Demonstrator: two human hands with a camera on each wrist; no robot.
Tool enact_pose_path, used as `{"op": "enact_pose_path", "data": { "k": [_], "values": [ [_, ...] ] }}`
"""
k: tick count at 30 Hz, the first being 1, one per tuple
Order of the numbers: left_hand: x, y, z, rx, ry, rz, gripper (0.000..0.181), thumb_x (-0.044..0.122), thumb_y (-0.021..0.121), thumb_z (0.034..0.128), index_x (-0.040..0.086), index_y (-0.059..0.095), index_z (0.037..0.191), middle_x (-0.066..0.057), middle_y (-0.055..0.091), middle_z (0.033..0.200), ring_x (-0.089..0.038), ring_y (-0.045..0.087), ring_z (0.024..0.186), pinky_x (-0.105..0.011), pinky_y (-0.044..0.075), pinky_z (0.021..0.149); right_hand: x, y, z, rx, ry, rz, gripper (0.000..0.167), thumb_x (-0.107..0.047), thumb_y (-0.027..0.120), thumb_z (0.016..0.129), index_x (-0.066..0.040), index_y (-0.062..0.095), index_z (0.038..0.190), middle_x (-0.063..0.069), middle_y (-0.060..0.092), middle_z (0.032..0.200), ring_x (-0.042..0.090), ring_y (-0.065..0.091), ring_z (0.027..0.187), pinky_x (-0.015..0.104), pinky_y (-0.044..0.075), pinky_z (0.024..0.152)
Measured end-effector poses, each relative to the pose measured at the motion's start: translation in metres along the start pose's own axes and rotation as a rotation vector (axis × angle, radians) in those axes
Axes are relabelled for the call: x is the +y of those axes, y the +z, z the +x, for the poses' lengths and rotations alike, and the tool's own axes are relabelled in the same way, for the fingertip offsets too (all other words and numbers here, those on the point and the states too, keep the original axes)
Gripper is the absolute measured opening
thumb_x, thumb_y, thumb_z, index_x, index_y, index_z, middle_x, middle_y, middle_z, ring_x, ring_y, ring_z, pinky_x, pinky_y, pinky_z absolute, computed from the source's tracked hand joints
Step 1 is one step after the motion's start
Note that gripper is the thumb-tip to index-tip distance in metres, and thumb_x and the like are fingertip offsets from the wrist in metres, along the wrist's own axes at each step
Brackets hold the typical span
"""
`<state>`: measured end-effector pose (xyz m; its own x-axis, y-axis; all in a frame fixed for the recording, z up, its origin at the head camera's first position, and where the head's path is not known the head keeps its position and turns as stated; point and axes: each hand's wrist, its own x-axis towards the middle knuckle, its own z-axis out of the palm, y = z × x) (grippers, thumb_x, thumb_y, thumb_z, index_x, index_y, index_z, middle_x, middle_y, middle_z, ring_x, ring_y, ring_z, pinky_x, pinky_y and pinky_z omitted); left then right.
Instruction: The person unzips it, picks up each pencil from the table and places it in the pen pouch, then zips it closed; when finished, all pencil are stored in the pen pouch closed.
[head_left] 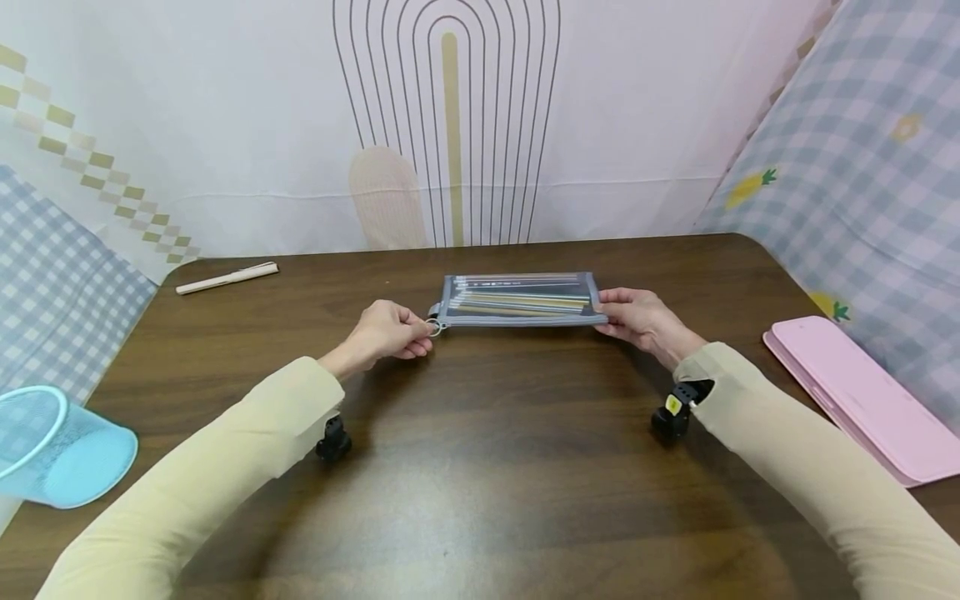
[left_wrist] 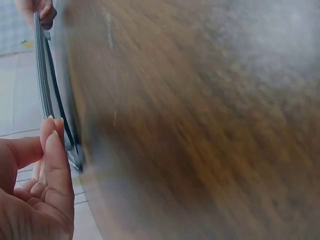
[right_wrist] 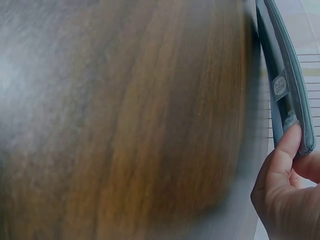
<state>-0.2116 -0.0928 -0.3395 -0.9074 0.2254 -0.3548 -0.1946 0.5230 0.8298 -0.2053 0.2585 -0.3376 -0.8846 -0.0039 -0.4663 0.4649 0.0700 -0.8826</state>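
A grey-blue zip pencil pouch (head_left: 517, 310) with a see-through side is at the middle back of the table, with several pencils visible inside. At its left end, my left hand (head_left: 390, 330) pinches the zip's ring pull (head_left: 434, 327) between thumb and fingers. My right hand (head_left: 637, 321) grips the pouch's right end, thumb on the near side. In the left wrist view, the pouch (left_wrist: 42, 70) appears edge-on beyond the pinching fingers (left_wrist: 57, 165). The right wrist view has a small round-logo label (right_wrist: 279, 86) on the pouch beside the thumb.
Toward the left edge is a light blue mesh pen cup (head_left: 90, 458). A slim cream-coloured, stick-like object (head_left: 227, 278) lies at the back left. On the right lies a flat pink case (head_left: 862, 392). A patterned white cloth (head_left: 637, 125) hangs behind the brown table (head_left: 487, 467).
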Motion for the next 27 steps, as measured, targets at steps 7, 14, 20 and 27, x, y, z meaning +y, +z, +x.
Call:
{"op": "enact_pose_path", "data": {
  "k": [7,14,20,27],
  "values": [
    [-0.003,-0.004,0.000,-0.034,-0.021,-0.003,0.023,0.011,0.061,0.0912,-0.009,0.065,0.101,0.003,0.065,0.059,-0.001,0.059,0.051,-0.017,0.053,0.051,0.001,0.001,0.001,-0.005,-0.001,-0.013,0.024,-0.006,0.053,0.095,-0.003,0.047,0.118,0.000,0.059,0.086,0.006,0.060,0.070,0.017,0.055,0.067],
    [-0.005,-0.010,0.000,-0.152,-0.036,0.027,0.023,0.012,0.060,0.0921,-0.010,0.063,0.099,0.003,0.066,0.062,-0.002,0.059,0.053,-0.015,0.051,0.051,0.001,0.003,0.002,-0.019,-0.018,-0.030,0.026,-0.005,0.053,0.095,-0.002,0.047,0.120,-0.001,0.060,0.084,0.006,0.060,0.068,0.017,0.055,0.065],
    [-0.002,-0.014,0.006,-0.063,0.039,0.096,0.025,0.018,0.065,0.0897,-0.006,0.066,0.099,-0.003,0.070,0.073,-0.005,0.062,0.062,-0.021,0.056,0.060,0.000,0.004,0.001,-0.013,-0.056,-0.058,0.037,-0.004,0.052,0.095,0.003,0.042,0.130,-0.003,0.062,0.082,0.005,0.060,0.068,0.017,0.054,0.064],
    [0.004,-0.008,0.022,0.066,0.076,0.086,0.038,0.012,0.065,0.0881,-0.004,0.058,0.122,-0.020,0.066,0.112,-0.012,0.063,0.083,-0.024,0.056,0.076,0.000,0.008,0.001,0.008,-0.086,-0.094,0.046,-0.005,0.052,0.095,0.001,0.037,0.138,0.013,0.052,0.114,0.004,0.060,0.071,0.017,0.055,0.068]
  ]
}}
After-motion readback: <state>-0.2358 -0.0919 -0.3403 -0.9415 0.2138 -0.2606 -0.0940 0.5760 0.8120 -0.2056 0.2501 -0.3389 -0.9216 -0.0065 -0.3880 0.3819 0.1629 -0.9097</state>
